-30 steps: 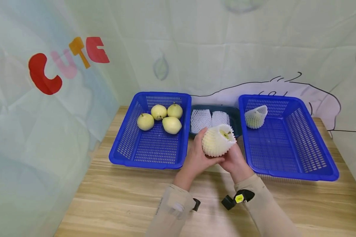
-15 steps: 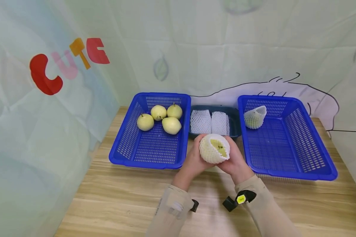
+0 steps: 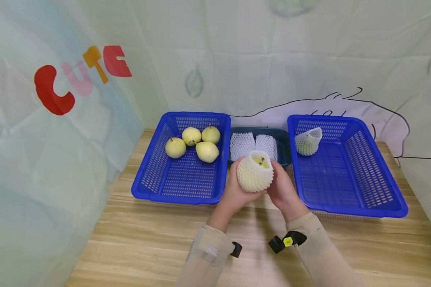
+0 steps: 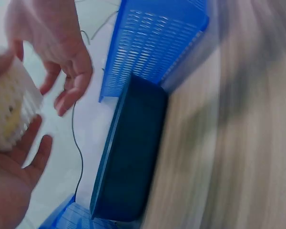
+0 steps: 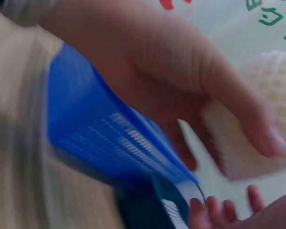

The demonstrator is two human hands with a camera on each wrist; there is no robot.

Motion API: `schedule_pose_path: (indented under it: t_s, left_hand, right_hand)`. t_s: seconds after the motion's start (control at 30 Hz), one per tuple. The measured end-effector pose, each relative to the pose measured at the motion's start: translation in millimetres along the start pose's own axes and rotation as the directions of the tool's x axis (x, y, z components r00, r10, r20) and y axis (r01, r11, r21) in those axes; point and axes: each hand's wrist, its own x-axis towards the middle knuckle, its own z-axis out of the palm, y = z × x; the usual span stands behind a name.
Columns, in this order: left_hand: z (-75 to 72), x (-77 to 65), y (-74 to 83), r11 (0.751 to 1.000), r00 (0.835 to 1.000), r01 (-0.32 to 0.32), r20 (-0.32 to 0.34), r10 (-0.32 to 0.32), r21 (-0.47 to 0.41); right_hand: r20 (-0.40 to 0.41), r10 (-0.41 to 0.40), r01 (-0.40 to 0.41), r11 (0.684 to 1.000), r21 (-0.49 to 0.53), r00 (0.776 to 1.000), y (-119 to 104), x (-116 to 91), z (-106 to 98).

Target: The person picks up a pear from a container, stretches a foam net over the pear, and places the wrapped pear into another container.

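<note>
My left hand [image 3: 236,190] grips the netted pear [image 3: 254,176], stem end up, long axis leaning slightly right; my right hand [image 3: 283,189] lies loosely alongside, green tray [image 3: 283,146] beyond.

Pears [image 3: 192,140] in left basket [image 3: 186,179], netted pear [image 3: 307,143] in right basket [image 3: 334,175], tray [image 3: 284,146] between — held pear [image 3: 255,175] before it

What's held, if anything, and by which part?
A foam-sleeved pear, by its left side and lower part, in the left grip. The right grip is beside it; contact can't be told.
</note>
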Motion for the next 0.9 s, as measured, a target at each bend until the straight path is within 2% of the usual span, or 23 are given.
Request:
schedule_pose_path:
  t_s: [0.1,0.17,0.2,0.27,0.33,0.4,0.5,0.7,0.8,0.83,0.9]
  left_hand:
    - [-0.7,2.4,2.6,0.999,0.997,0.051,-0.062,-0.05,0.005]
    - [-1.0,4.1,3.8,0.997,0.994,0.072,-0.083,-0.07,0.021]
    - [-0.8,4.9,4.2,0.997,0.993,0.076,-0.088,-0.073,0.033]
    - [0.3,6.7,3.7,0.997,0.994,0.055,-0.096,-0.049,0.054]
    - [2.4,8.2,2.9,0.996,0.996,0.022,-0.091,-0.014,0.084]
    - [3.6,8.6,3.3,0.993,0.997,-0.009,-0.076,0.018,0.122]
    - [1.6,8.8,6.3,0.983,0.999,-0.019,-0.036,0.026,0.182]
    - [-0.3,9.4,14.9,0.965,0.999,0.036,0.015,-0.042,0.261]
    - [-1.5,9.7,21.7,0.951,0.996,0.07,0.024,-0.081,0.3]
    - [-3.3,9.7,24.1,0.938,0.995,0.079,0.024,-0.092,0.337]
    - [-8.9,11.0,26.0,0.889,0.995,0.08,0.023,-0.101,0.451]
  right_hand:
    - [0.037,-0.094,0.099,0.98,-0.173,0.995,-9.8,0.1,-6.1]
    - [0.093,-0.113,0.137,0.936,-0.325,0.989,-18.1,-0.6,-7.9]
    - [0.117,-0.105,0.145,0.894,-0.425,0.988,-22.3,-0.3,-7.7]
    - [0.136,-0.072,0.14,0.787,-0.601,0.988,-29.1,0.3,-5.1]
    - [0.118,-0.026,0.104,0.685,-0.721,0.993,-33.9,2.0,-1.3]
    - [0.105,-0.007,0.086,0.626,-0.775,0.994,-35.9,3.4,1.7]
    - [0.1,-0.006,0.083,0.614,-0.785,0.995,-37.0,4.8,3.9]
    - [0.081,-0.064,0.104,0.595,-0.797,0.995,-41.5,5.4,4.7]
    - [0.093,-0.103,0.137,0.61,-0.78,0.99,-49.0,6.8,1.7]
    - [0.092,-0.119,0.146,0.619,-0.772,0.989,-53.5,6.9,0.1]
    - [0.076,-0.155,0.158,0.632,-0.759,0.985,-65.6,7.4,-5.4]
